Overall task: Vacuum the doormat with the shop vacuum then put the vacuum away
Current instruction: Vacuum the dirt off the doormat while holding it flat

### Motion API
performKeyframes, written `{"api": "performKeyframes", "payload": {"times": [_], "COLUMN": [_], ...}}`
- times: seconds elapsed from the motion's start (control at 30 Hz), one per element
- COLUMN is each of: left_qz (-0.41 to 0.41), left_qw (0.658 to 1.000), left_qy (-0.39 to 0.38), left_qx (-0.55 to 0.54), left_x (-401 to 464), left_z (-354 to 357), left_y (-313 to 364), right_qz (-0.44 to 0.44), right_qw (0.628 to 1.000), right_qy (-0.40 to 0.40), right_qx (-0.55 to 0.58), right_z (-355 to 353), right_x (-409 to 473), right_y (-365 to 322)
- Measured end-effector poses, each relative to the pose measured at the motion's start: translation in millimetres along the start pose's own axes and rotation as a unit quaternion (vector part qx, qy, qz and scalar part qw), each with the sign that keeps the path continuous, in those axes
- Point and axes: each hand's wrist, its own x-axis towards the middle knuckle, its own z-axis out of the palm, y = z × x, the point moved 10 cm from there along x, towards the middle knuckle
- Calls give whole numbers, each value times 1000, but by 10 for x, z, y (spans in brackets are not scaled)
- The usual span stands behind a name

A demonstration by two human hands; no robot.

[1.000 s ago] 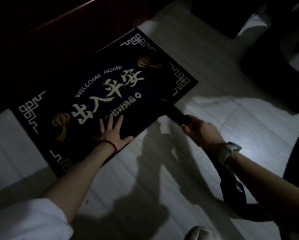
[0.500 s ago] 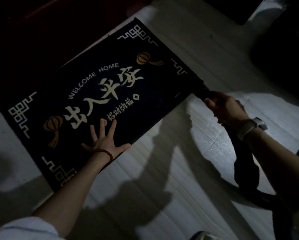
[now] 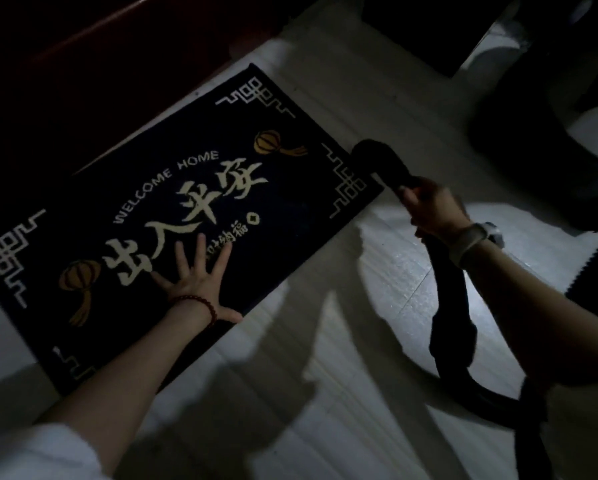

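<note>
Dim scene, pale tiled floor (image 3: 342,81), lit patch near the right side. Dark doormat (image 3: 290,216) lying flat on the floor, set at a slant, far long edge close against a dark reddish threshold (image 3: 117,57). Printed on the mat: "WELCOME HOME", large pale characters, two orange lanterns, pale fret patterns at the corners. Left hand (image 3: 195,282) pressed palm-down on the mat near its near long edge, fingers (image 3: 181,252) spread wide and flat, nothing gripped; thumb reaching out to that edge. Dark bead bracelet (image 3: 200,303) on the left wrist, white sleeve (image 3: 30,452) at the lower left corner of the view. Right hand (image 3: 436,213) closed around a black vacuum hose (image 3: 453,320), fingers wrapped fully about it just behind the black nozzle (image 3: 382,164). Nozzle located just off the mat's right short edge, by its near right corner; contact with the mat or the floor not determinable in this light. Hose running back from the hand under the right forearm, curving across the floor toward the lower right edge of the view. Watch (image 3: 477,239) with pale strap on the right wrist. Vacuum body not identifiable; only dark indistinct shapes at the upper right. Dark ribbed object (image 3: 595,271) at the right edge, nature unclear.
</note>
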Motion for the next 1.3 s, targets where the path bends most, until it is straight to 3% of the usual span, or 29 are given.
{"api": "performKeyframes", "payload": {"times": [0.13,0.2,0.33,0.4,0.5,0.63,0.73,0.8,0.87,1.03,1.13,1.2,1.3], "left_qz": [23,29,34,33,33,35,36,36,36,36,40,42,46], "left_qw": [998,997,998,998,998,997,998,998,998,998,998,998,998], "left_qy": [-52,-53,-42,-42,-50,-52,-48,-44,-39,-38,-33,-30,-40], "left_qx": [-29,-38,-40,-35,-32,-33,-33,-30,-30,-32,-26,-28,-32], "left_x": [106,117,131,140,140,118,114,118,123,145,159,177,175], "left_z": [35,56,73,63,62,49,58,57,52,61,76,66,85], "left_y": [20,-10,-14,-13,-2,4,-8,-15,-30,-59,-56,-66,-57], "right_qz": [-142,-166,-77,-25,-33,-88,-104,-58,-22,-110,-124,-77,-53], "right_qw": [977,968,995,999,991,970,988,997,998,972,987,997,998], "right_qy": [-149,-181,-55,-45,-110,-223,-116,-44,-54,-202,-99,-30,-38], "right_qx": [-59,-61,-27,18,67,31,-4,1,28,48,2,-7,15], "right_z": [868,1015,397,256,537,903,539,287,376,1075,807,607,778], "right_x": [-611,-760,-169,-36,-290,-866,-567,-181,-8,-466,-20,429,661], "right_y": [-688,-820,-499,-276,-227,-425,-464,-367,-348,-851,-1065,-1082,-1195]}}
